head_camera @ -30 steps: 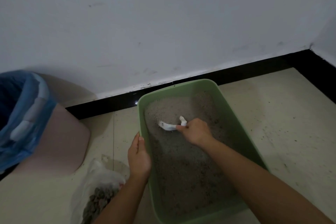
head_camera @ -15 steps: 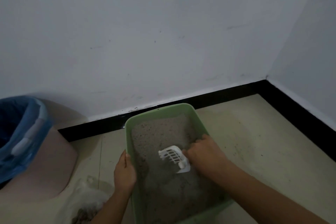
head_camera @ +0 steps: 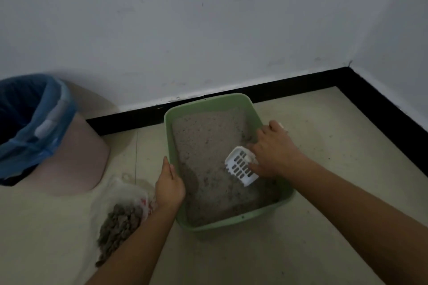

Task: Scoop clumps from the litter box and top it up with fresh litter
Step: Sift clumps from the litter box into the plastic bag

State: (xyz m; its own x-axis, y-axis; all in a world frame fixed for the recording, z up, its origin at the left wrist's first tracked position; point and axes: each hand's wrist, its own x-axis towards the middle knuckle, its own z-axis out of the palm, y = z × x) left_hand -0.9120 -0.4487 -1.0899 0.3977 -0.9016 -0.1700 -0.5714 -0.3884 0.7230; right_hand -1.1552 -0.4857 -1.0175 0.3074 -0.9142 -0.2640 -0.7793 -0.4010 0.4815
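A green litter box [head_camera: 273, 211] holding grey litter [head_camera: 208, 141] sits on the tiled floor by the wall. My right hand [head_camera: 275, 152] is shut on the handle of a white slotted scoop [head_camera: 240, 166], held over the litter near the box's right side with its slotted face turned up toward me. My left hand [head_camera: 170, 186] grips the box's left rim. To the left of the box lies a clear plastic bag [head_camera: 129, 194] with a pile of dark grey clumps [head_camera: 118, 222].
A pink bin [head_camera: 76, 157] lined with a blue bag [head_camera: 34, 120] stands at the left against the wall. A black skirting [head_camera: 301, 85] runs along both walls, meeting in the corner at the right. Litter specks dot the floor on the right.
My right hand drew the scoop from the far left of the litter back toward the right side and lifted it, slotted face up. The left hand stayed on the rim.
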